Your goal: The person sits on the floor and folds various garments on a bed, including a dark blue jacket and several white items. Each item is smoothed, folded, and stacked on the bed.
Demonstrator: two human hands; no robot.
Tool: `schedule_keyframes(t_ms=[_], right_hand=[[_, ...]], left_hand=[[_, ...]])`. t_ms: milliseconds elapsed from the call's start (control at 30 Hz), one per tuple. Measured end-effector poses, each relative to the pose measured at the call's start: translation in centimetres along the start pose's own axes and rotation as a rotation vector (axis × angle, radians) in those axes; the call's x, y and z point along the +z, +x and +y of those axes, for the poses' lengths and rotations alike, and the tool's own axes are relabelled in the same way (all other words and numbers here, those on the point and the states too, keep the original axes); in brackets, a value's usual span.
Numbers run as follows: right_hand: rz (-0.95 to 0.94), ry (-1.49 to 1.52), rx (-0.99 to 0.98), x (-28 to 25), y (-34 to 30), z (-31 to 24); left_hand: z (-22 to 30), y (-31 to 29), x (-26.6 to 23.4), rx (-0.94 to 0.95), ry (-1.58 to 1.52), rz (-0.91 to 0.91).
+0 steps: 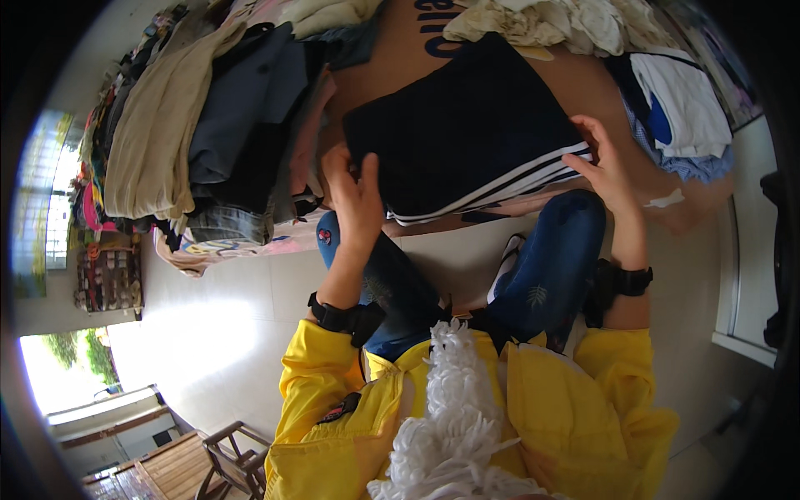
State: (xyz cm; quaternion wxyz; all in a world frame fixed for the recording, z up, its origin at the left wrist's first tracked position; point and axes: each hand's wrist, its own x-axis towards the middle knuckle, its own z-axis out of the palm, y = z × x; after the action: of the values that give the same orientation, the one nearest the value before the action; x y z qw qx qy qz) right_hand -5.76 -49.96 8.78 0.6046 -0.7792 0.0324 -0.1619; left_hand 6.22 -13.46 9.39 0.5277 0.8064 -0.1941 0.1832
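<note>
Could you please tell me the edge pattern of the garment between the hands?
White and dark stripes edge the folded dark fabric garment, best seen in the head view.

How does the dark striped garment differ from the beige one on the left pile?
The dark garment has white stripes along its near edge; the beige garment looks plain. The dark garment lies between the left hand and right hand; the beige garment drapes over a pile, away from both. Both are cloth.

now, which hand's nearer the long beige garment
Left: left hand is right of the beige garment, at the left of the dark cloth; right hand farther, at the cloth's right
</note>
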Motion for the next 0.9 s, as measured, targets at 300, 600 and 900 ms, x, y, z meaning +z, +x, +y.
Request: schedule_keyframes(t_ms=[300,600,900], right_hand=[[-0.015,-0.128,0.053,-0.3,-0.3,0.3],[-0.023,0.321,0.067,-2.3,-3.1,2.0],[0.178,0.118,0.028,0.3,-0.9,0.0]], left_hand=[[-3.2,2.5,1.8,-0.084,0.096,0.101],[-1.0,2.4,1.7,0.001,0.472,-0.147],[-1.3,-0.7,3.0,0.085,0.399,-0.074]])
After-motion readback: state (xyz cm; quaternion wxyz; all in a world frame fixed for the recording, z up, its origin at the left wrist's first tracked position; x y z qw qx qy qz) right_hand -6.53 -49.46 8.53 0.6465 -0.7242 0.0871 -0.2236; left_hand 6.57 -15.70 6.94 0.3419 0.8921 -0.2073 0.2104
